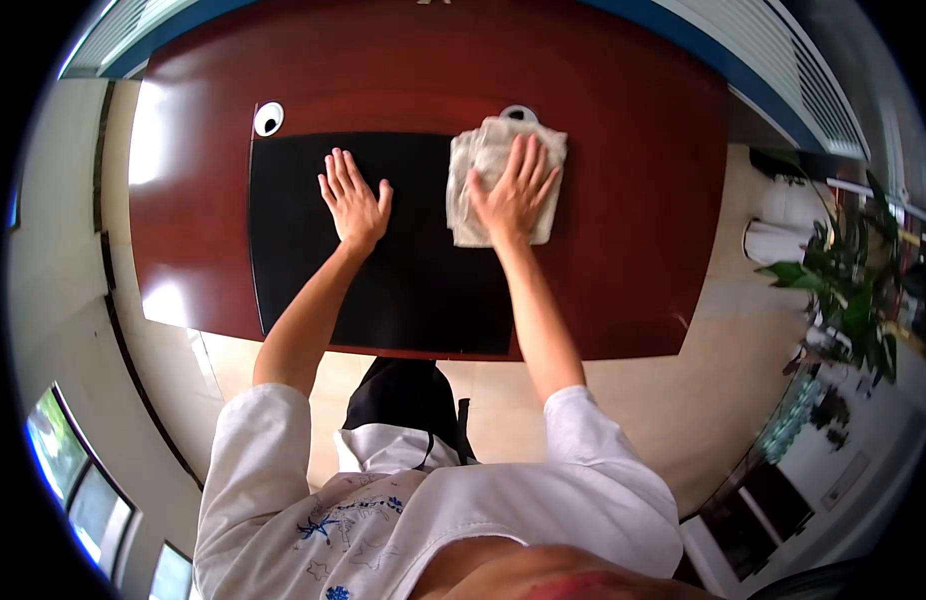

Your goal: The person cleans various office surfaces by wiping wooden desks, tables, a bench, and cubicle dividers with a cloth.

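My left hand (355,205) lies flat on the black desk pad (403,290), its fingers spread and nothing in them. Under my right hand (517,195) is a folded beige cloth (466,215). That palm presses down on the cloth with the fingers stretched out over it. The cloth covers the pad's upper right corner and reaches onto the reddish-brown desk top (633,200). Part of what lies beneath the cloth and my palm is hidden.
A white-rimmed round cable hole (269,119) is at the pad's upper left corner. A second round hole (520,114) shows partly behind the cloth. Blue-edged partitions (673,40) border the desk's far side. Green potted plants (848,285) stand on the right.
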